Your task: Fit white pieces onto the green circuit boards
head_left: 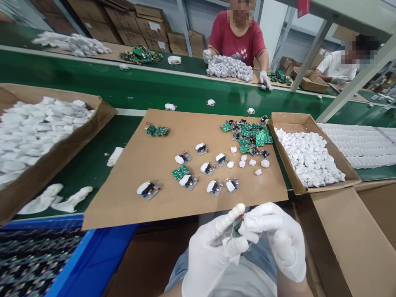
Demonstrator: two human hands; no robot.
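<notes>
Both my hands wear white gloves and meet low in the view, over my lap. My left hand (pixel 210 251) and my right hand (pixel 276 239) pinch a small green circuit board (pixel 237 226) between their fingertips; most of the board is hidden by the fingers. In front of me lies a brown cardboard sheet (pixel 130 198). On it sit several circuit boards with white caps fitted (pixel 188 181), a heap of bare green circuit boards (pixel 250 136) and a few loose white caps (pixel 252 162).
An open carton of white caps (pixel 309 159) stands right of the sheet, another large carton of white parts (pixel 34 132) at left. A blue bin (pixel 80 264) sits lower left. Across the green conveyor belt (pixel 139 86) a person in red handles white parts; another sits far right.
</notes>
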